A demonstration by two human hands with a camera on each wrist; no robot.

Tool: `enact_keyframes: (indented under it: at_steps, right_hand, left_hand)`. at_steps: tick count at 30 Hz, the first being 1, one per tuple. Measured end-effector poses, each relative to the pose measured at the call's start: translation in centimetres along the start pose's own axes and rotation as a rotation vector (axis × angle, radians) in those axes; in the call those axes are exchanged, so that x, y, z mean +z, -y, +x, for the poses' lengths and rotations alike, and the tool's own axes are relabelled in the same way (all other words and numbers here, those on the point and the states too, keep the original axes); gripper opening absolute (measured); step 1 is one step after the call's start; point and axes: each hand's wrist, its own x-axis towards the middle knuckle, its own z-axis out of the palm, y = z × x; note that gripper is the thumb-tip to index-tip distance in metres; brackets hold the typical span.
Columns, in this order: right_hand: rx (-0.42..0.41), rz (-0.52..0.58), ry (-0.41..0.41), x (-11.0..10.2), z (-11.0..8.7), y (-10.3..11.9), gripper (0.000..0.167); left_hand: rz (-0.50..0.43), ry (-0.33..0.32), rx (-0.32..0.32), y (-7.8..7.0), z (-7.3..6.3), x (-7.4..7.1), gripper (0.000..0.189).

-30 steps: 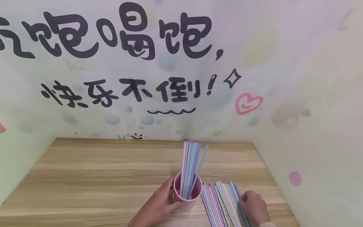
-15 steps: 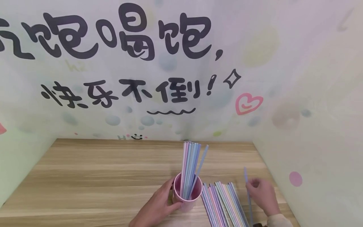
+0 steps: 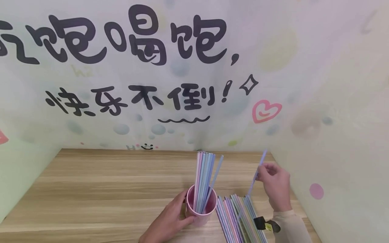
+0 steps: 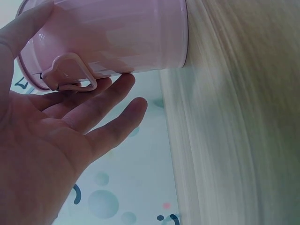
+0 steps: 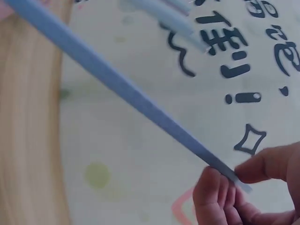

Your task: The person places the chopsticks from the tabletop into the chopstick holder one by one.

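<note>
A pink mug [image 3: 201,216] stands upright on the table with several pastel chopsticks [image 3: 203,179] leaning inside. My left hand [image 3: 167,217] holds it from the left side, thumb in front and fingers behind. In the left wrist view, the fingers [image 4: 105,103] lie by the mug's wire-like handle [image 4: 75,70]. My right hand [image 3: 275,182] pinches one blue-violet chopstick [image 3: 254,179] near its upper end, raised and slanting down to the left. The right wrist view shows thumb and fingertips pressed on this chopstick [image 5: 140,101]. Below it, a row of loose chopsticks [image 3: 240,219] lies right of the mug.
A wooden table [image 3: 106,189] stretches left of the mug. Behind it rises a pale wall [image 3: 182,135] with dark lettering, and another wall [image 3: 340,162] stands close beside the right hand. A black strap [image 3: 267,224] sits on the right sleeve.
My right hand has picked a chopstick from the right edge of the row and lifted it up and away, its lower end now swung leftward. The left hand and mug stay put.
</note>
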Motion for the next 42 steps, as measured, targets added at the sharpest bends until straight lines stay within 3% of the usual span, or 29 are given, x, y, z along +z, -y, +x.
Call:
enact_keyframes:
  at_steps: [4,7,12,19,25,31,37,42]
  right_hand:
    - [-0.034,0.192,-0.071,1.2,0.3,2.4,0.016]
    - [-0.060,0.264,-0.086,2.1,0.2,3.8,0.015]
    - [-0.115,0.285,-0.073,3.9,-0.2,4.6,0.014]
    - [-0.161,0.254,0.007,6.7,-1.3,3.4,0.011]
    - [-0.153,0.193,0.063,8.2,-2.2,1.5,0.007]
    - [-0.148,0.049,0.112,9.1,-3.3,-0.1,0.005]
    - [-0.183,-0.136,0.148,9.5,-4.0,-1.0,0.007]
    - [-0.218,-0.196,0.181,9.0,-3.8,-1.3,0.004]
  left_hand:
    - [-0.005,-0.001,0.002,0.0,0.1,0.0,0.085]
    - [-0.014,0.007,-0.009,0.0,0.1,0.0,0.085]
    - [-0.022,0.018,-0.018,0.0,0.2,0.0,0.083]
    - [-0.006,0.001,0.003,0.0,0.0,0.0,0.081]
    - [-0.019,0.014,0.000,-0.1,0.1,0.0,0.081]
    - [-0.023,0.015,-0.005,-0.1,0.1,0.0,0.082]
    - [-0.018,0.009,0.000,0.0,0.2,0.1,0.083]
    - [-0.019,0.010,-0.005,0.0,0.1,0.1,0.084]
